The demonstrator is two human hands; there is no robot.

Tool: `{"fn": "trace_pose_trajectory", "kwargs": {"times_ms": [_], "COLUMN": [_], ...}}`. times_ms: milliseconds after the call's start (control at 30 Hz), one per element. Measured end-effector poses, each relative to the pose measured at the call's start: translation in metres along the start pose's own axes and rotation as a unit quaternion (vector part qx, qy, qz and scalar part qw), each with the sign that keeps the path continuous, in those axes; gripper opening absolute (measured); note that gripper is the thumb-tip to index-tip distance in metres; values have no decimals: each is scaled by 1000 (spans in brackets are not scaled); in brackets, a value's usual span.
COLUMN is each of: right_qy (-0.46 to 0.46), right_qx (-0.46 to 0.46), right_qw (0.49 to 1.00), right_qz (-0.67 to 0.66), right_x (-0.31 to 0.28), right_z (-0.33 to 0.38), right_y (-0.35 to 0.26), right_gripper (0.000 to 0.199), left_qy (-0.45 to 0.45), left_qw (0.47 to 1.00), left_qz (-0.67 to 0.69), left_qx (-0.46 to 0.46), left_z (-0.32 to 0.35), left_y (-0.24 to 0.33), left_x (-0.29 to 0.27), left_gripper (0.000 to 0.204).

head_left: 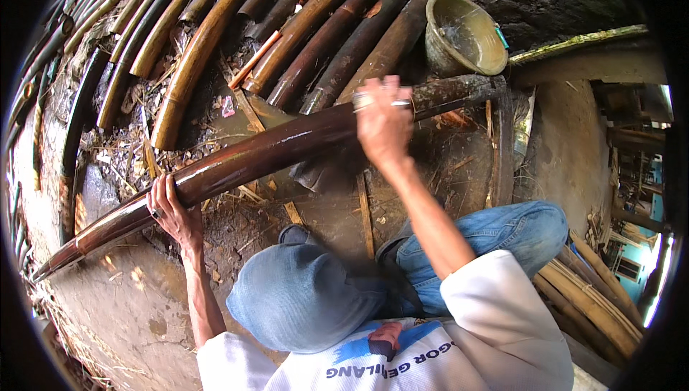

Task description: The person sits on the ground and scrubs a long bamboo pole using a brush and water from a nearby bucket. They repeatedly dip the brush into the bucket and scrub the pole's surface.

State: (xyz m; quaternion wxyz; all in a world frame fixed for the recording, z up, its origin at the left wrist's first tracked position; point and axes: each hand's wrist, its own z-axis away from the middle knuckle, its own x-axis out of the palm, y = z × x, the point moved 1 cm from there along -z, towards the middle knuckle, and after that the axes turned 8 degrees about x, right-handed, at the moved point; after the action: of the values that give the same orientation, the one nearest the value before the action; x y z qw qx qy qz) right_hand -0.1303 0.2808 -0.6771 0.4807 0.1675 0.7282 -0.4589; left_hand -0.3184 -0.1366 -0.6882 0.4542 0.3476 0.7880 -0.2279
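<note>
A long, dark brown bamboo pole point(273, 152), wet and glossy, runs from the lower left up to the upper right across the muddy ground. My left hand point(172, 210) grips its lower part from underneath, a ring on one finger. My right hand point(384, 122) lies over the pole farther up, fingers curled across the top, with rings showing. The pole's upper end past my right hand is rougher and duller. I cannot tell whether anything lies under my right palm.
Many brown bamboo poles point(215, 25) lie stacked side by side at the back. A dirty round bucket point(466, 35) with murky water stands at the upper right. Pale bamboo strips point(596, 298) lie at the lower right. My jeans-clad knee point(517, 229) is bent beside them.
</note>
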Motion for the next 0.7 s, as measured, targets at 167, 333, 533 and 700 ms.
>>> {"fn": "trace_pose_trajectory", "kwargs": {"times_ms": [167,333,533,700], "right_qy": [97,32,30,-40], "right_qx": [-74,-83,-394,-340], "right_qw": [985,984,918,933], "right_qz": [123,157,-34,-115], "right_x": [-24,-25,120,80], "right_z": [-42,-45,127,108], "right_y": [64,40,-205,-180], "right_gripper": [37,22,50,36], "left_qy": [-7,-35,-58,-145], "left_qw": [1000,999,995,987], "left_qz": [10,6,75,57], "left_qx": [-2,-24,-9,-47], "left_z": [6,-1,-46,-18], "left_y": [-4,-6,14,-8], "left_x": [-3,-7,8,-32], "left_gripper": [86,86,80,105]}}
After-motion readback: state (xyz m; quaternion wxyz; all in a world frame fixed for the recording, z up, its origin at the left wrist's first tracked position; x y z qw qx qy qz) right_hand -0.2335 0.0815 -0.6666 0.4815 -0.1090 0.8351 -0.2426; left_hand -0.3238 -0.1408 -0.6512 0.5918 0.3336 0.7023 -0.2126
